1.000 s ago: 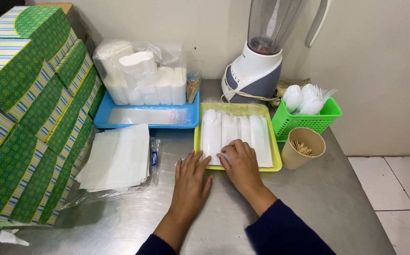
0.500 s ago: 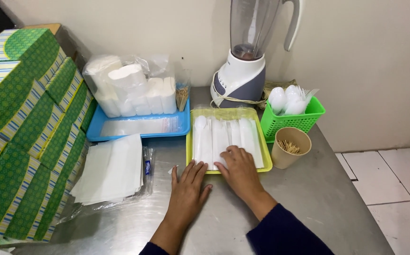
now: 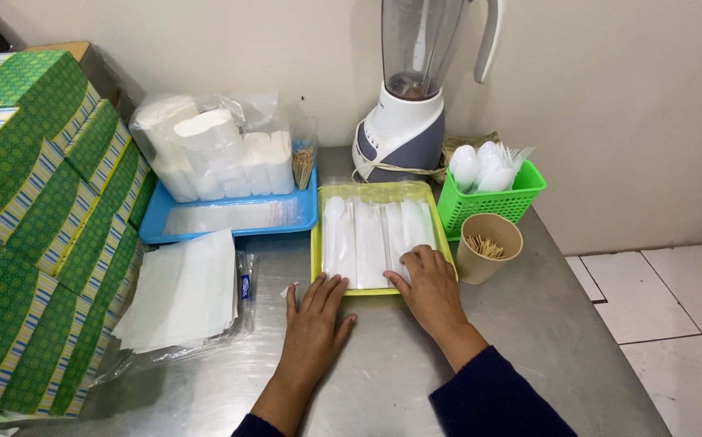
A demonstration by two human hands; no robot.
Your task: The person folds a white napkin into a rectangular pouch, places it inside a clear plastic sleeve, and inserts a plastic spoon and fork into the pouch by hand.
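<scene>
A yellow tray [image 3: 316,245] lies on the steel table and holds several clear packets of white plastic cutlery [image 3: 367,235]. My right hand [image 3: 429,289] rests flat on the tray's near right corner, fingertips on a packet. My left hand [image 3: 315,320] lies flat on the table just below the tray's near left corner, fingers spread, touching its edge. Neither hand grips anything.
A blue tray [image 3: 230,218] with bagged white napkin rolls sits at the back left. A stack of white paper sheets [image 3: 185,291] lies left, beside green patterned boxes [image 3: 35,218]. A blender [image 3: 416,89], a green basket of plastic spoons [image 3: 492,190] and a cup of toothpicks [image 3: 488,247] stand right.
The view has tilted and shifted slightly. My left hand slid a little toward the tray's edge; my right hand stays on the tray's near right corner.
</scene>
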